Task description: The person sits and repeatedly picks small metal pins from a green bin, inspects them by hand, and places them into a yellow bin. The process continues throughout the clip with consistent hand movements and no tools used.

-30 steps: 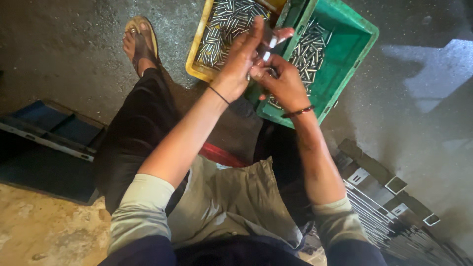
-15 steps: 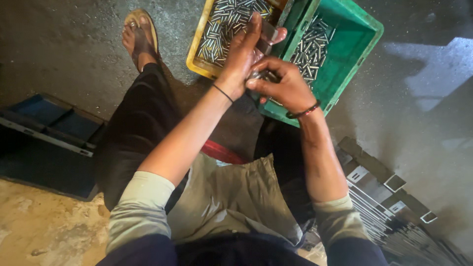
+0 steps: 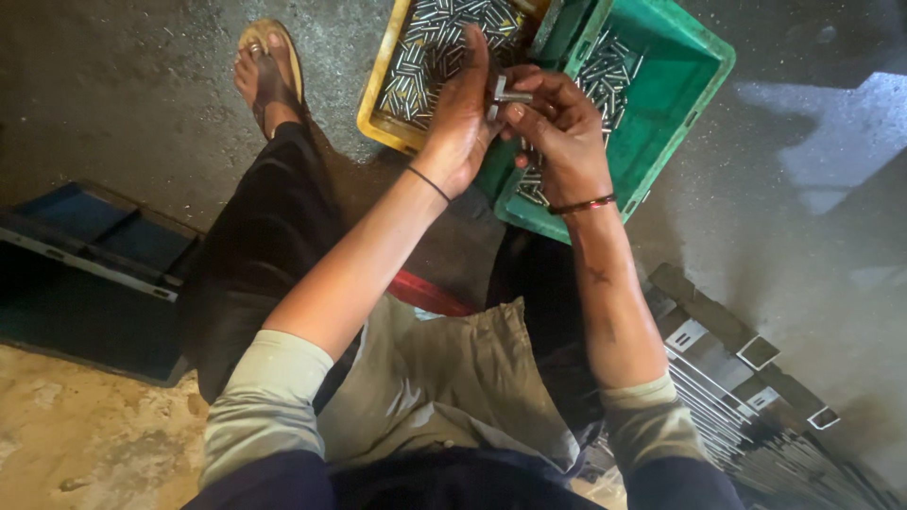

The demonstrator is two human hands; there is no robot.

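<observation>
My left hand point(image 3: 465, 113) and my right hand point(image 3: 559, 123) meet above the gap between two crates, and together they hold small metal pins point(image 3: 508, 94) pinched between the fingers. One pin sticks out sideways from my right fingertips. Beneath my left hand sits a yellow crate point(image 3: 383, 94) filled with several short silvery pins. A green crate point(image 3: 680, 104) to the right holds more of the same pins along its near side.
My left foot in a sandal point(image 3: 269, 71) rests on the dark concrete floor. A blue metal frame point(image 3: 85, 246) lies at the left. A stack of flat metal brackets point(image 3: 746, 387) lies at the lower right. A red stool edge point(image 3: 425, 293) shows under my legs.
Both hands have shifted slightly down and left from the green crate's rim toward the gap between the crates, still working the pins together.
</observation>
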